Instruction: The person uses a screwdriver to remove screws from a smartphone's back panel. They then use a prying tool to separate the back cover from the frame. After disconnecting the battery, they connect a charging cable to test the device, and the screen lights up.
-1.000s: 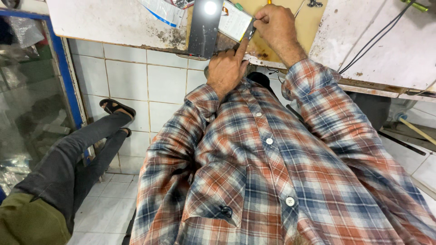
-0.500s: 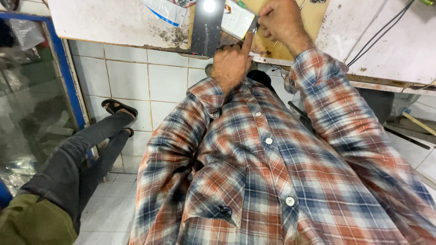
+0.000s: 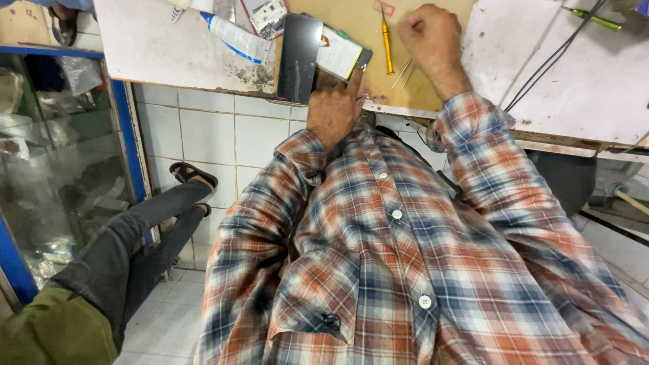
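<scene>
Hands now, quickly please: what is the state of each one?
Left hand: fingers curled, forefinger pressing the opened phone at the bench edge.
Right hand: closed in a fist above the tweezers; whether it holds anything cannot be told.

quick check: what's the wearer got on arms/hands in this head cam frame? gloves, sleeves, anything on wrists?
No gloves: the left hand and right hand are bare, with no rings or watch visible. Both arms wear long sleeves of a plaid shirt in orange-red, blue and white, with white buttons down the front and cuffs reaching the wrists.
</scene>
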